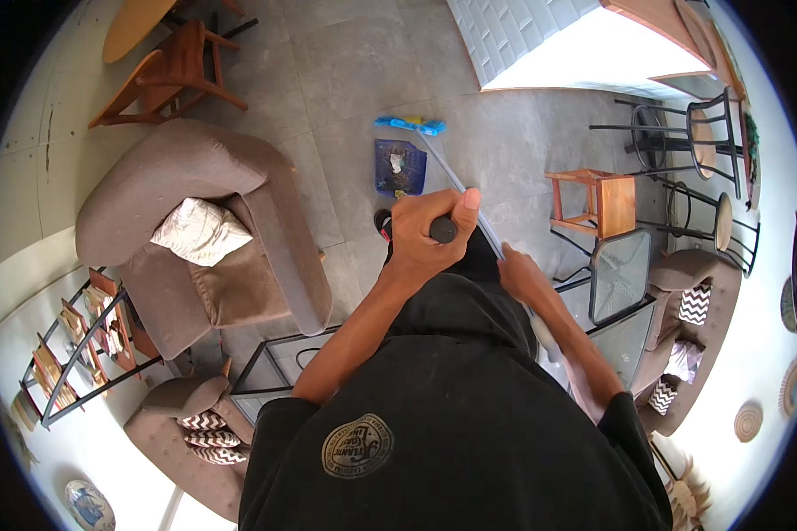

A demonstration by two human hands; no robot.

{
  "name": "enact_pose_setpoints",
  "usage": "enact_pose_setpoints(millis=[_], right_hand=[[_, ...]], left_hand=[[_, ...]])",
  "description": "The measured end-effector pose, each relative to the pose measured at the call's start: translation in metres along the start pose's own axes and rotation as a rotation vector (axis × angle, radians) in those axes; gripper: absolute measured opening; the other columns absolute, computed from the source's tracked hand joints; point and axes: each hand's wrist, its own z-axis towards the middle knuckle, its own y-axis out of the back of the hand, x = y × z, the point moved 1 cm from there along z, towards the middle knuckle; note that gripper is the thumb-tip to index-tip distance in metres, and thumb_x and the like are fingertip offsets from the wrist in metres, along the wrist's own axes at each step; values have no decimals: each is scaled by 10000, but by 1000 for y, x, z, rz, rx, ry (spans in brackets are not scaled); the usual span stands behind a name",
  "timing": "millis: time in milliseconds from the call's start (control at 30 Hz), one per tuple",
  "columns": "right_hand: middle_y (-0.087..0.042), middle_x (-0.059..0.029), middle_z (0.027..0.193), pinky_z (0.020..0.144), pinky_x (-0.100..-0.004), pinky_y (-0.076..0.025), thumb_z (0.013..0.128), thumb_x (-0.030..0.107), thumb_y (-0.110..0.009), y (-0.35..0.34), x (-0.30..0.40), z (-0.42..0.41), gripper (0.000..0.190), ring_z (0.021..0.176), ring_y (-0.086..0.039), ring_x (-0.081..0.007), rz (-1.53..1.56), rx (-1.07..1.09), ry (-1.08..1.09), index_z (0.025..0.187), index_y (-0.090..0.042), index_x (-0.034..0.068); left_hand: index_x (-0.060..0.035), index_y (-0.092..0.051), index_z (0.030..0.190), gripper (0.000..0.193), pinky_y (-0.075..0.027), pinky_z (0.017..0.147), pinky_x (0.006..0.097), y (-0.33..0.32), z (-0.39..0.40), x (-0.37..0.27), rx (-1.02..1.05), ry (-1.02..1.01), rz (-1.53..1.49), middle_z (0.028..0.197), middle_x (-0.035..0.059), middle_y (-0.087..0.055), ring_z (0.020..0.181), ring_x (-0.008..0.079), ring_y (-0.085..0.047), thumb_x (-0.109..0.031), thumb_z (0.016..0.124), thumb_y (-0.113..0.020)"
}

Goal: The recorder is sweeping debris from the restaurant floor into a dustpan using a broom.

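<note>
My left hand (432,229) is closed around an upright handle with a dark round end (443,229), which rises from the dustpan's side. Below it on the floor lies a blue dustpan (412,176) with a crumpled white scrap (396,163) and dark debris in it. My right hand (523,275) grips the light grey pole (461,182) of a broom. The broom's blue head (408,125) rests on the tiles just beyond the dustpan, apart from it. Most of the dustpan's handle is hidden by my left hand.
A brown armchair (272,232) with a white cushion (201,231) stands at the left, a wooden chair (173,79) behind it. To the right are a wooden stool (614,202), a glass-topped table (621,275) and black-framed bar chairs (702,143). A white-tiled counter (505,33) stands ahead.
</note>
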Motion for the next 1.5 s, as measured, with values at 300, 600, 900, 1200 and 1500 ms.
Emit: enact_pose_setpoints(millis=[300, 600, 900, 1200, 1500], right_hand=[[-626, -309, 751, 692, -547, -486, 940, 158, -480, 37, 18, -48, 347, 750, -627, -479, 66, -202, -81, 1211, -504, -56], [-630, -344, 878, 757, -547, -493, 910, 145, -471, -8, 25, 40, 245, 863, -618, -506, 160, -144, -298, 960, -523, -90], [-577, -147, 602, 466, -375, -465, 971, 208, -481, 22, 43, -53, 310, 444, -572, -222, 574, -36, -405, 1096, -569, -62], [-602, -185, 657, 475, -399, -485, 975, 206, -459, 27, 25, -67, 317, 481, -620, -257, 472, -151, -453, 1088, -543, -77], [-600, -235, 701, 478, -392, -489, 870, 108, -508, -9, 53, -32, 229, 520, -637, -278, 539, -23, -360, 933, -518, -111]], left_hand=[[-16, -487, 576, 396, -258, 430, 291, 11, -2, 2, 32, -36, 32, 487, 29, -373, 419, 118, -337, -151, 917, -639], [-19, -450, 566, 374, -257, 399, 324, 11, -2, 2, 24, -50, -6, 483, 68, -355, 379, 182, -336, -53, 897, -623], [-22, -472, 573, 344, -282, 402, 320, 18, -3, 1, 24, -44, 9, 483, 57, -391, 376, 203, -376, -39, 886, -613], [-32, -451, 550, 359, -285, 419, 333, 54, 2, 13, 107, -53, 41, 475, 51, -400, 383, 200, -378, -51, 869, -614], [-32, -483, 546, 356, -274, 419, 318, 68, 10, 24, 125, 23, -7, 468, 41, -417, 381, 165, -385, -64, 877, -611]])
